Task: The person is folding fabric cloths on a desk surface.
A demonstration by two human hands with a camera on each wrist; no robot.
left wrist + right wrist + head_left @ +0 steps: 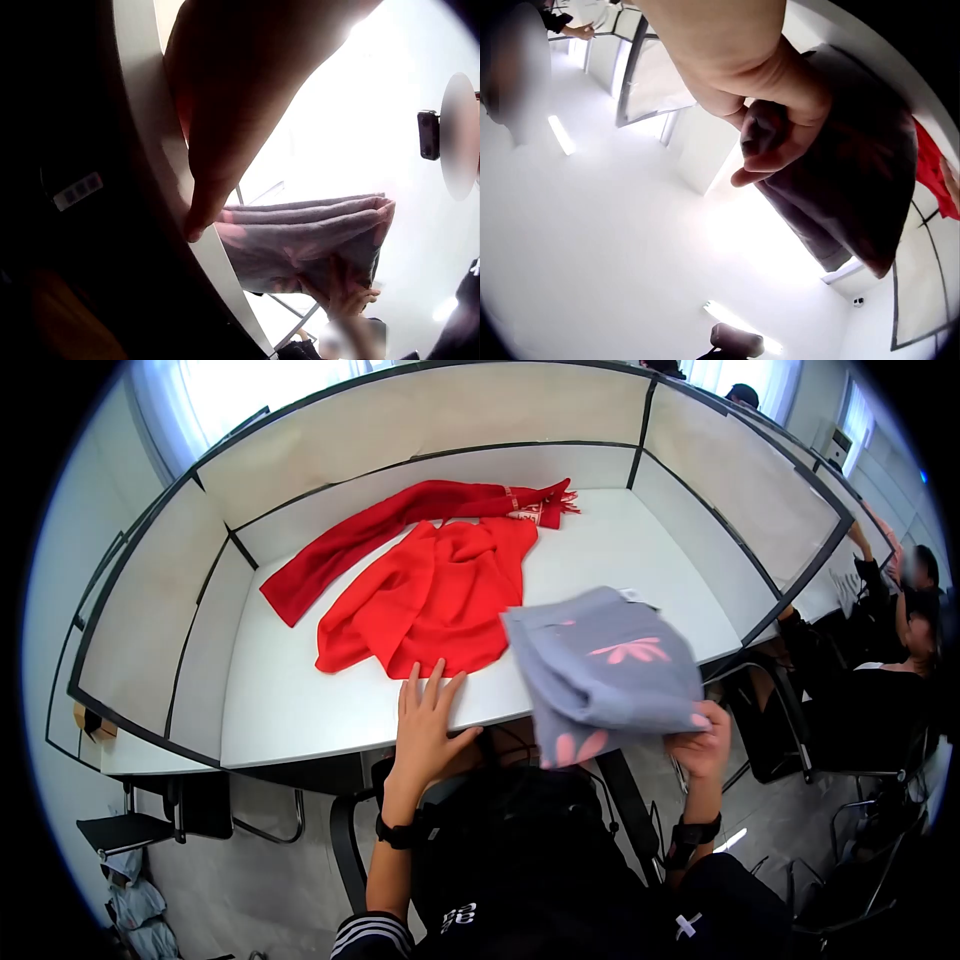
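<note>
My right hand (703, 740) pinches one corner of a folded grey-blue cloth (640, 675) patterned with pink petals. The cloth hangs over the table's front edge, slightly blurred, with a small white label at its far side. In the right wrist view, the thumb and fingers curl round a bunched part of the cloth (855, 150). My left hand (430, 720) lies with fingers spread at the front edge, its fingertips at the lower hem of a bright red cloth (440, 600). That red cloth lies loosely spread, with creases. Layered folds of the grey cloth (300, 217) show in the left wrist view.
A darker red scarf (380, 530) with a fringed, white-patterned end lies behind the red cloth. Low partition panels (430, 410) enclose the white table (290, 720) at the back and both sides. Other people sit at the right beyond the partition, near black chairs (770, 710).
</note>
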